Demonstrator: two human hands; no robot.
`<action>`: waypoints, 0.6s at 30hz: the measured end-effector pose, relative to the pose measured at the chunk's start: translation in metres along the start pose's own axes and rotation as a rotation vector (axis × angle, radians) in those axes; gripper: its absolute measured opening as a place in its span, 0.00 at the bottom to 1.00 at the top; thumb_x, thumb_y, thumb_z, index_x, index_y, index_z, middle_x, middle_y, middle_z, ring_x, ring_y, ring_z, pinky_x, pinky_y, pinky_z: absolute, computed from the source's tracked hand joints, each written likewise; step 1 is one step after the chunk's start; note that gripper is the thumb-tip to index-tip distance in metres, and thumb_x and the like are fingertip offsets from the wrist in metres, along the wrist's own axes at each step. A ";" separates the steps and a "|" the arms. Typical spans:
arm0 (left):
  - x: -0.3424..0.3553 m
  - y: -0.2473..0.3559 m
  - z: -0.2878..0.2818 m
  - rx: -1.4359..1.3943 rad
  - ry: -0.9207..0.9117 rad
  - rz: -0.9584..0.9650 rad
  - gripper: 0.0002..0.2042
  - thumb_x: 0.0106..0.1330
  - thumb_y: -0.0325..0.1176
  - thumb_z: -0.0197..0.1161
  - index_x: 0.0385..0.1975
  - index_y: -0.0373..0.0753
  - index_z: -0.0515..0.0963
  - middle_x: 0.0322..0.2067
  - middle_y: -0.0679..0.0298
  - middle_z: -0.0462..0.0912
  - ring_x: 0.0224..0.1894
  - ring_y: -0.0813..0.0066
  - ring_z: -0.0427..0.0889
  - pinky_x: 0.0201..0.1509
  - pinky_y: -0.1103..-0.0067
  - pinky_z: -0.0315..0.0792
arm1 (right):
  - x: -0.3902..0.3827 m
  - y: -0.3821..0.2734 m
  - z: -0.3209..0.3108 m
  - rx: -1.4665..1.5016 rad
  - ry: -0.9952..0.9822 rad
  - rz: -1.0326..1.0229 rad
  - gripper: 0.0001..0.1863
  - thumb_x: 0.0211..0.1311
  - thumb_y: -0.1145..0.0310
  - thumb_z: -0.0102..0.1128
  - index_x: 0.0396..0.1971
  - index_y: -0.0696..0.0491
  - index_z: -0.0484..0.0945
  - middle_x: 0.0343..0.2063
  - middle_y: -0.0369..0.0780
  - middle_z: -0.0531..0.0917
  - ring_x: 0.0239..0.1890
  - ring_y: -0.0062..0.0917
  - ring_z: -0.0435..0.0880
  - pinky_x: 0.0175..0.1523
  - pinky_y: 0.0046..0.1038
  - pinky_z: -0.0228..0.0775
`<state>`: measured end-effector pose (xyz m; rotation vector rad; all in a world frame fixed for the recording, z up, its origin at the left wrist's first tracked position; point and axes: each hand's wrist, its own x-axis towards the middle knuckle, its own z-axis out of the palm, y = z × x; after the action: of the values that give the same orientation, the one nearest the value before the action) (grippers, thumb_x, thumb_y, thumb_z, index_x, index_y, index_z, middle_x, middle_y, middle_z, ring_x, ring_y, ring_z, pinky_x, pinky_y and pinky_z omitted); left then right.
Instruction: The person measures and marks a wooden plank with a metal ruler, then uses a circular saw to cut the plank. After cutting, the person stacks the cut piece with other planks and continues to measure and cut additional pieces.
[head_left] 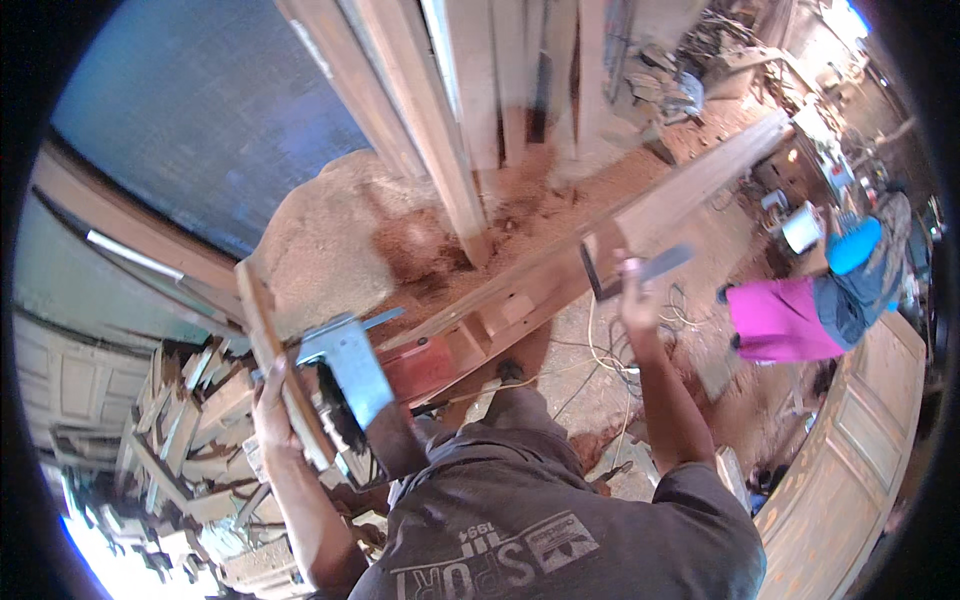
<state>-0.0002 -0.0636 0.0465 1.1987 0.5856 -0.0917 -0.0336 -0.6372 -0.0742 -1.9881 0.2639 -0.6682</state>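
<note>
My left hand [275, 410] is closed on a narrow wooden board [262, 325], held upright along the left side of a metal power tool [355, 370] with a pale blue-grey plate. A red part [420, 365] lies beside the tool on a long timber beam [670, 200], which runs diagonally away to the upper right. My right hand [636, 300] is raised near the beam, closed on a blurred metal tool [663, 262] that looks like a square, with a dark arm and a grey blade.
Planks [445, 170] lean at the back beside sawdust. A scrap-wood pile [180, 440] fills the lower left. Cords [600, 355] cross the floor. At right, a person in pink lower clothing [780, 320] bends near a white bucket [802, 228], above a panelled door [840, 460].
</note>
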 end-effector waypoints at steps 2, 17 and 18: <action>-0.003 0.004 0.017 0.007 -0.059 -0.021 0.21 0.69 0.37 0.74 0.54 0.29 0.79 0.39 0.56 0.87 0.32 0.69 0.88 0.35 0.76 0.85 | 0.011 -0.091 0.004 0.295 0.210 0.375 0.24 0.85 0.47 0.48 0.53 0.54 0.82 0.34 0.31 0.81 0.33 0.17 0.77 0.43 0.24 0.73; -0.022 -0.006 0.066 -0.003 -0.117 0.086 0.15 0.71 0.42 0.75 0.39 0.34 0.84 0.26 0.64 0.85 0.23 0.77 0.82 0.25 0.79 0.77 | -0.008 -0.245 0.188 1.392 -0.979 0.483 0.37 0.81 0.35 0.43 0.30 0.51 0.88 0.28 0.35 0.85 0.33 0.26 0.77 0.50 0.37 0.69; -0.020 -0.007 0.062 -0.022 -0.143 0.074 0.15 0.71 0.42 0.75 0.40 0.34 0.84 0.26 0.64 0.85 0.23 0.77 0.82 0.25 0.78 0.77 | -0.009 -0.249 0.204 1.267 -1.009 0.370 0.36 0.82 0.36 0.41 0.37 0.52 0.88 0.33 0.37 0.87 0.37 0.28 0.79 0.53 0.37 0.70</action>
<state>0.0040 -0.1262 0.0649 1.1802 0.4161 -0.1072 0.0498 -0.3581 0.0637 -0.7923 -0.3486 0.4183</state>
